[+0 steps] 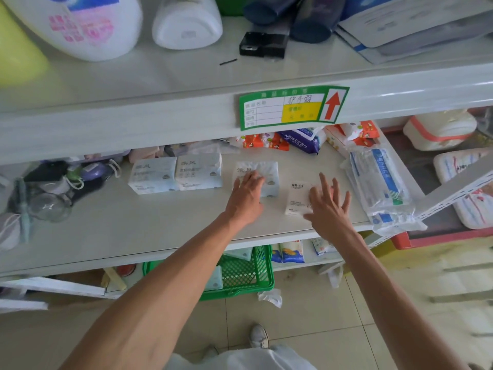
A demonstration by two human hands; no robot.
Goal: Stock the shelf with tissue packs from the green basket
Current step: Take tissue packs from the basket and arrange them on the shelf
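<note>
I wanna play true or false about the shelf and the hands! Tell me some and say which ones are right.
1. The left hand rests on a tissue pack. True.
2. The green basket sits on the top shelf. False: it is on the floor, under the shelf.
3. The right hand has its fingers spread open. True.
4. The price label has a blue arrow. False: the arrow is red.
5. Two tissue packs lie side by side left of the hands. True.

Pale tiled floor [306, 316], white shelving [133, 124].
</note>
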